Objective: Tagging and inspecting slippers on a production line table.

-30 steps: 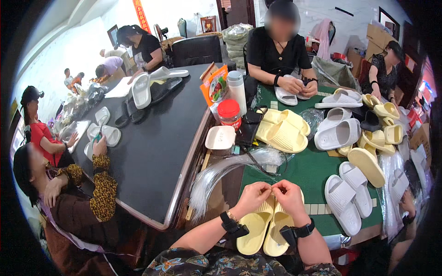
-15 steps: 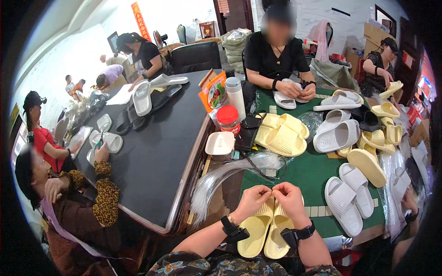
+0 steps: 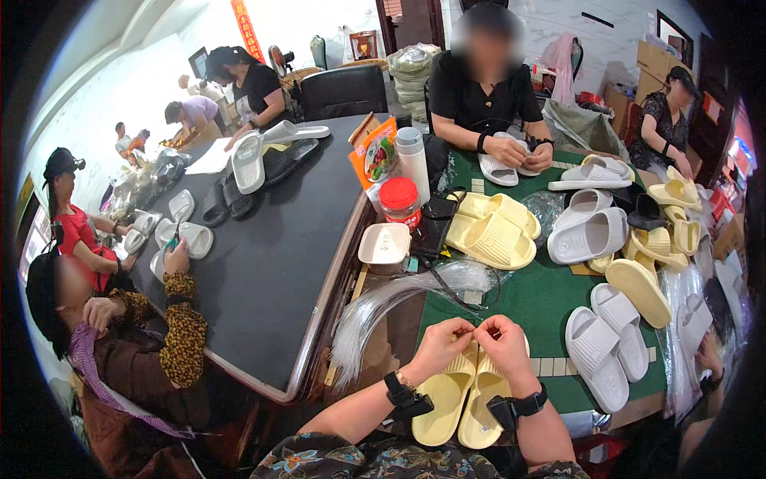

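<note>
The person's left hand [image 3: 444, 343] and right hand [image 3: 504, 345] are showing bare, with black straps [image 3: 531, 401] encircling both wrists and carrying boxy black modules [image 3: 503, 413]. A slim band [image 3: 408, 384] is circling the left wrist, and a dark garment [image 3: 375, 461] is displaying blue and orange flowers.

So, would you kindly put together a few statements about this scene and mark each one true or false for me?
1. The left hand and right hand are close together above a pair of yellow slippers. True.
2. The bundle of clear strands lies to the right of both hands. False: the bundle of clear strands lies to their left.
3. A pair of pale grey slippers lies to the right of the right hand. True.
4. The person opposite is handling a yellow slipper. False: the person opposite has both hands at whitish slippers.
</note>
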The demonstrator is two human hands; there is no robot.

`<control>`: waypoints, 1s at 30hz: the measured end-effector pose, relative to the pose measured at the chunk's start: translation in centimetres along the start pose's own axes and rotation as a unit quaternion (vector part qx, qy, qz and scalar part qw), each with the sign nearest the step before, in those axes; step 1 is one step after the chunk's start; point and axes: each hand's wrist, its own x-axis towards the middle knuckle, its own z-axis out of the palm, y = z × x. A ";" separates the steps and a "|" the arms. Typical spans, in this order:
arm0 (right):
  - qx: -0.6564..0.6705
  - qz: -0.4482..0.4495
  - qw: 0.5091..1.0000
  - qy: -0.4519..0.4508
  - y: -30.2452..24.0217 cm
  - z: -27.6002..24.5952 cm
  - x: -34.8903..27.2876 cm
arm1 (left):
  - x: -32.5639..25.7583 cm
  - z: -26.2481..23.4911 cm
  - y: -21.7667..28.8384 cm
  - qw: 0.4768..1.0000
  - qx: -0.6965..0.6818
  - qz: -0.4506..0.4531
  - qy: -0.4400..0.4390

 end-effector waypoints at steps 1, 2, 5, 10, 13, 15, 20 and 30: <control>-0.023 -0.012 1.000 -0.009 -0.2 -0.1 0.0 | 0.0 0.1 0.0 1.000 0.001 -0.001 -0.001; -0.023 -0.011 1.000 -0.008 -0.2 -0.1 0.1 | 0.1 0.1 0.0 1.000 0.003 0.013 0.002; -0.006 -0.029 0.999 -0.019 0.1 -0.1 0.0 | 0.1 0.4 0.0 0.999 0.006 0.034 0.002; -0.017 -0.053 0.998 -0.004 0.7 0.2 -0.1 | 0.2 0.6 0.1 0.997 0.034 0.072 0.004; -0.026 -0.110 0.994 0.009 1.4 0.8 0.0 | 0.1 0.6 -0.1 0.993 0.043 0.105 0.025; -0.016 -0.094 0.995 0.011 0.8 0.7 -0.4 | 0.1 0.7 -0.1 0.989 0.033 0.141 0.042; 0.132 -0.046 0.986 0.090 3.0 -1.3 0.5 | -0.1 0.6 -1.0 0.986 0.035 0.139 0.083; 0.007 -0.072 0.995 0.070 -1.2 -1.8 -4.2 | -1.2 -2.7 -0.4 0.983 0.086 0.084 0.135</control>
